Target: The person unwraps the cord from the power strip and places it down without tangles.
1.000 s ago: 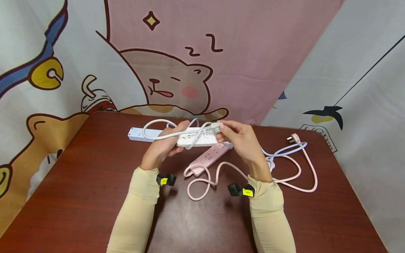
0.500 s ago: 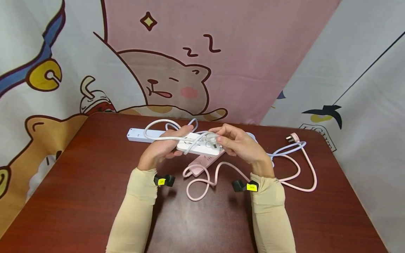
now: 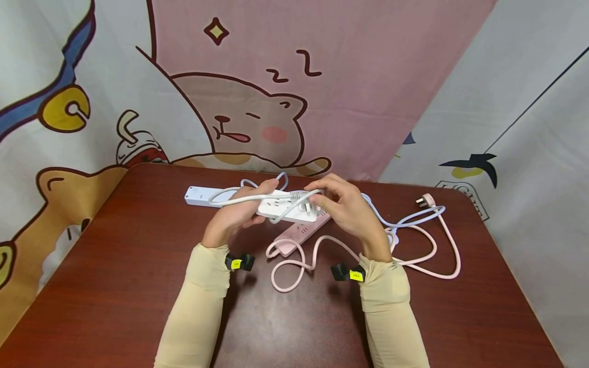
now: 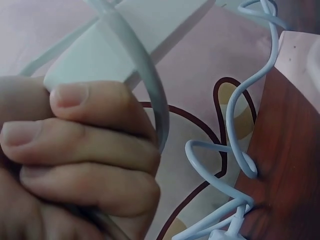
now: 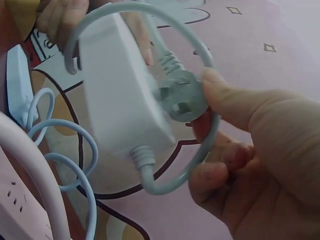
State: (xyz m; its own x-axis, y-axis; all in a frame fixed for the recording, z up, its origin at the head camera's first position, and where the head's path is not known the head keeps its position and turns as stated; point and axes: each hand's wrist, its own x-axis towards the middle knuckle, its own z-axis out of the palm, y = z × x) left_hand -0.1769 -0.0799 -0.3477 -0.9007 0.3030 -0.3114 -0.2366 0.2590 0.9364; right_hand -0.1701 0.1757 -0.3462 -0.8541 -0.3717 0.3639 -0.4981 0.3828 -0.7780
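My left hand [image 3: 234,217] grips one end of a white power strip [image 3: 278,205], fingers curled round it and the folded white cord [image 3: 246,199]. The strip is held above the table. Its white three-pin plug [image 5: 181,95] lies against the strip's far end, pins showing in the right wrist view. With thumb and fingers, my right hand [image 3: 347,209] pinches the cord's loop [image 5: 175,185] beside the plug; whether it also grips the plug's edge I cannot tell. Below the strip a pink power strip [image 3: 301,234] lies on the table.
A pale blue power strip [image 3: 195,196] lies at the table's back left, its blue cord [image 3: 400,225] reaching right. Pink cord [image 3: 287,291] coils on the brown table [image 3: 285,332], ending at a pink plug [image 3: 427,200]. A printed curtain [image 3: 368,92] hangs behind.
My right hand has shifted from the plug to the cord beside it, dipping and then rising slightly. The white strip has tilted and sits a little lower; the left hand keeps its grip.
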